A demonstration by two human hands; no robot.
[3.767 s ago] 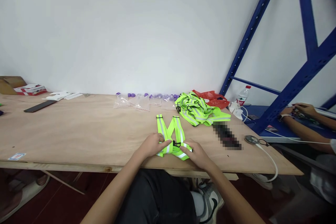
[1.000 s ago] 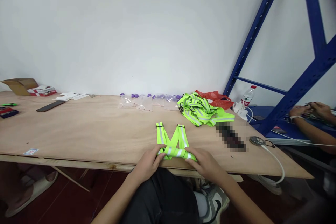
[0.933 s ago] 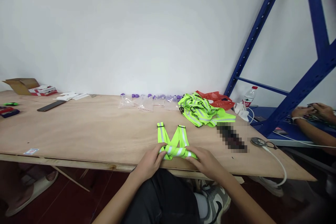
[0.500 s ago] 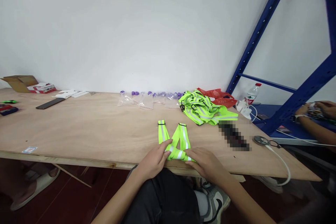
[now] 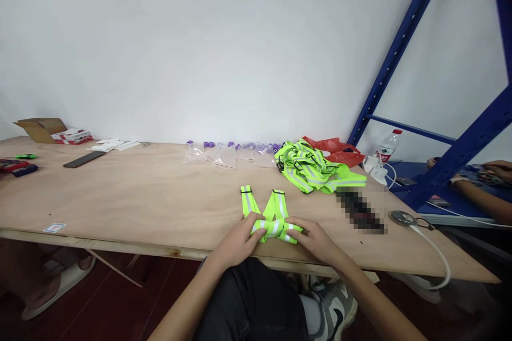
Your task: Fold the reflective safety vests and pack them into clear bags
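A neon-green reflective strap vest lies flat on the plywood table near its front edge. Two of its straps point away from me, and its near end is folded into a band. My left hand grips the left side of that folded band. My right hand grips the right side of it. Both hands rest on the table.
A pile of similar green vests lies behind, by a red bag and clear bags with purple parts. A round disc with a white cable and a water bottle stand right. Another person's hands work at far right. A cardboard box sits far left.
My hands have folded the near end of the vest further up over itself and drawn closer together. The view has drifted slightly.
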